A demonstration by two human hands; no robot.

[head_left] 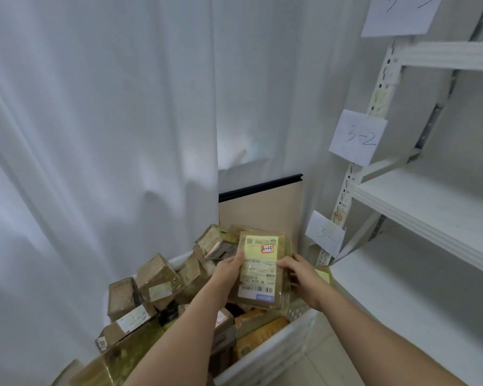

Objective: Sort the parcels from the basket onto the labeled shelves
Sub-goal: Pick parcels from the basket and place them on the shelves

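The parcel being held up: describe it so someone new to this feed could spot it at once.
Find the white basket heaped with brown boxes, left of the white shelf rack. Above that heap, the left hand and right hand grip one flat parcel by its sides. Unlike its neighbours, it is lifted clear, label facing the camera, with a red-outlined handwritten sticker near the top.

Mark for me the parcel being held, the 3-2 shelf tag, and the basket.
parcel [258, 270], head view, on its shipping label.
3-2 shelf tag [359, 137], head view, on the handwritten paper's middle.
basket [265, 355], head view, on its white front wall.
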